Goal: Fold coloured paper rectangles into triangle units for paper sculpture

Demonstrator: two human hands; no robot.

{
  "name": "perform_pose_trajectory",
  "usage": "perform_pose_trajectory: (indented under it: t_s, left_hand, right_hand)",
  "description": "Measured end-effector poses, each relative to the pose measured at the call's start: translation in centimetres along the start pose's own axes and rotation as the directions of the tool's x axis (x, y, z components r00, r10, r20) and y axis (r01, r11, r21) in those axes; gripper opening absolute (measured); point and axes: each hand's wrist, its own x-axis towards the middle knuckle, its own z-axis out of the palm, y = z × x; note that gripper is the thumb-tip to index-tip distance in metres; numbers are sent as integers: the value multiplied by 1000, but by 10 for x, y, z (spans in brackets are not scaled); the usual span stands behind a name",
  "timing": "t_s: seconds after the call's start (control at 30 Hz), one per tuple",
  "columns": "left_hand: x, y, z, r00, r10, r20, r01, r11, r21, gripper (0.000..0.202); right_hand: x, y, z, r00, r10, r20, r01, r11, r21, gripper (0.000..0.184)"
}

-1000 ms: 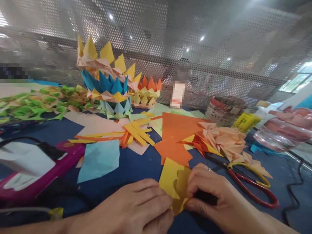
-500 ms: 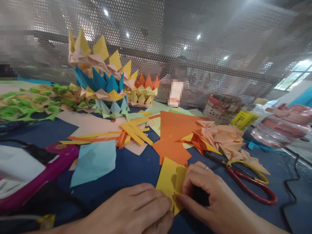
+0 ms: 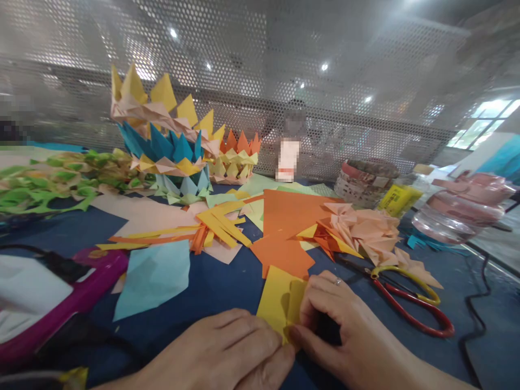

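Observation:
A piece of yellow paper (image 3: 273,299) lies on the dark blue table, with a flap folded over along its right side. My left hand (image 3: 227,346) covers its near end, fingers together and pressed onto the paper. On the right edge, my right hand (image 3: 337,319) has its thumb and curled fingers closed on the folded flap. Just beyond is a cut orange sheet (image 3: 284,252). Red-and-yellow-handled scissors (image 3: 414,300) rest to the right of my right hand. A light blue paper square (image 3: 154,276) lies left of the yellow paper.
Folded paper crowns (image 3: 170,143) stand at the back left. Yellow and orange strips (image 3: 219,225) lie mid-table, folded peach pieces (image 3: 361,227) to the right. A purple glue gun (image 3: 81,292) sits at left. A pink-and-clear container (image 3: 467,208) and black cord (image 3: 471,319) are at right.
My left hand has slid slightly right along the near end of the yellow paper, toward my right thumb. The whole view has shifted a little; both hands stay on the paper.

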Motion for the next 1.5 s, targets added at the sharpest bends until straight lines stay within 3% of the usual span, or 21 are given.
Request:
perform_pose_trajectory:
  t_s: [0.13,0.37,0.83,1.07,1.2,1.37,1.5]
  left_hand:
    - [4,-2,1,994,4,106,1,998,-56,30]
    - [4,-1,1,992,-58,113,68,994,-85,25]
    - [6,-1,-5,982,1,191,18,995,-96,23]
    - [4,-4,-5,992,10,128,4,994,-108,27]
    - [2,-4,-3,988,21,155,-7,996,-93,28]
    - [0,-2,-5,985,39,171,-27,997,-73,32]
    - [2,-3,-8,989,36,142,-22,995,-98,31]
  right_hand:
    - [-1,1,1,1000,-10,-9,10,1000,4,21]
    - [-2,3,2,1000,-10,-12,10,1000,6,21]
    - [-7,5,-3,999,45,21,-46,998,47,17]
    - [-8,1,-4,1000,19,6,-19,999,31,19]
    - [-7,-2,-2,998,70,-7,-70,998,0,24]
    - [-8,2,-3,997,79,14,-80,993,85,20]
    - [-11,6,-6,999,41,24,-44,991,128,28]
